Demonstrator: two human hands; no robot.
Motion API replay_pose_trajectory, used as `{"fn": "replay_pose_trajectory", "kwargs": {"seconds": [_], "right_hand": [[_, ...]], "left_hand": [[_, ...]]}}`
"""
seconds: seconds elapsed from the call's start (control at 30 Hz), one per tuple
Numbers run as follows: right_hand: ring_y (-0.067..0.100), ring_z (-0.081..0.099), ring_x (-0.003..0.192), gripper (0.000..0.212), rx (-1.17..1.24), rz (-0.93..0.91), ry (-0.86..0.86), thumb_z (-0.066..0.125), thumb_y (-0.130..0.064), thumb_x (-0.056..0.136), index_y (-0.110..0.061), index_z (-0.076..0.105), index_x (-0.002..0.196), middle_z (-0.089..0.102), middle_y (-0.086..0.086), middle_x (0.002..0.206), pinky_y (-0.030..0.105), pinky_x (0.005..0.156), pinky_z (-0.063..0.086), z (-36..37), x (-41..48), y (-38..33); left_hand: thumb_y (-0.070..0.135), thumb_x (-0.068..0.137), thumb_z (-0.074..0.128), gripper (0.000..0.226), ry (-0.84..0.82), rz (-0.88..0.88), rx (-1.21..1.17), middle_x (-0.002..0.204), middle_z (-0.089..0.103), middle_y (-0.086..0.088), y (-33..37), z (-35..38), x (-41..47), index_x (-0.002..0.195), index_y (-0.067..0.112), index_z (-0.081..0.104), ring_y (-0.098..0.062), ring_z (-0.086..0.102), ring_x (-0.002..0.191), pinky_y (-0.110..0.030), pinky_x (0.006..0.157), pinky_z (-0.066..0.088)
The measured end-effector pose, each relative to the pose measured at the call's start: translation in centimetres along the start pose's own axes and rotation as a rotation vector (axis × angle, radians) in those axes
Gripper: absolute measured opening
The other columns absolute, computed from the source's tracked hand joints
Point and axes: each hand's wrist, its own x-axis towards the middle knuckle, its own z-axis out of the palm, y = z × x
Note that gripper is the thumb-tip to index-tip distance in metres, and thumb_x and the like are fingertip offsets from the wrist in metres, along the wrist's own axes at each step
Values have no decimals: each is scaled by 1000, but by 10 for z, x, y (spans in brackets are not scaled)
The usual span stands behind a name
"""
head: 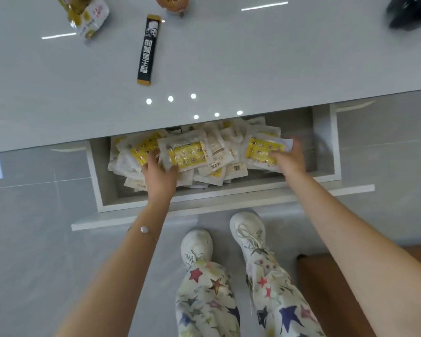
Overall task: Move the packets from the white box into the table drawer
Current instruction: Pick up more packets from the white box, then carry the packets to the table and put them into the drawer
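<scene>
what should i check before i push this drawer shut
1. Hands out of the drawer: not ok; left hand and right hand both lie on the packets inside.
2. Pile low enough to pass under the tabletop: cannot tell; it is heaped.
3. No packet over the drawer's front wall: ok.
4. Is the white box emptied: cannot tell; not in view.
5. Tabletop cleared: not ok; a black stick packet lies on it.

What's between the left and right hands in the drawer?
Head view: piled packets fill the drawer between left hand and right hand, a yellow-printed packet topmost; no bare floor.
</scene>
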Motion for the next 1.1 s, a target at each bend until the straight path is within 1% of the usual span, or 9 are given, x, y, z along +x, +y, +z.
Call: {"fn": "replay_pose_trajectory", "kwargs": {"seconds": [0.07,0.13,0.17,0.37,0.57,0.77,0.9,1.03,1.1], "right_hand": [[24,44,131,73,-133,-109,6,62,-5,88,-20,25,149,40,5,147,23,82,45,-8,-23,-12],[24,37,137,71,-264,-225,19,62,-8,89,-19,27,149,35,5,151,33,104,38,-19,-42,-23],[24,36,138,68,-319,-290,8,63,-10,89,-18,30,148,36,5,150,36,108,35,-26,-55,-33],[28,33,137,66,-788,-735,-50,60,-21,89,-20,29,148,34,8,150,41,110,33,-74,-174,-119],[29,8,147,66,-1077,-928,-76,48,-34,96,-28,14,152,10,6,160,45,119,10,-113,-322,-210],[27,8,147,64,-1096,-1148,-141,45,-32,96,-28,14,152,12,4,160,45,120,6,-126,-450,-256],[29,11,146,66,-1151,-1357,-183,49,-32,93,-27,19,151,18,5,157,47,119,11,-120,-511,-266],[30,10,146,65,-1211,-1517,-238,48,-30,92,-27,20,151,19,6,157,48,119,8,-98,-564,-268],[30,9,146,65,-1247,-1594,-287,48,-29,93,-28,19,150,18,7,157,47,119,7,-84,-589,-264]], "left_hand": [[18,90,62,65,18,78,148,147,31,-15,9,-20,-15,146,16,28,-32,41,129,-41,103,37],[23,91,60,70,-7,181,318,150,27,-16,15,-34,-31,149,14,23,-38,31,135,-48,108,32],[25,91,60,71,-26,235,377,150,27,-15,23,-46,-43,150,16,20,-38,30,135,-50,108,32],[38,92,54,73,-48,456,546,154,25,-7,94,-139,-133,152,28,13,-30,21,142,-51,113,26],[48,95,43,66,90,550,568,158,18,-6,154,-241,-236,152,30,15,-31,11,146,-47,118,11],[57,94,36,66,296,535,613,159,18,-8,165,-332,-323,152,31,17,-33,10,146,-50,118,12],[56,93,41,70,379,427,596,158,18,-11,143,-381,-368,152,28,18,-37,12,145,-51,117,12],[64,83,21,78,467,316,588,157,20,-11,114,-414,-400,152,29,16,-37,15,144,-49,115,12],[63,84,23,76,483,261,558,158,18,-10,98,-425,-413,152,30,15,-36,12,145,-48,116,11]]}}
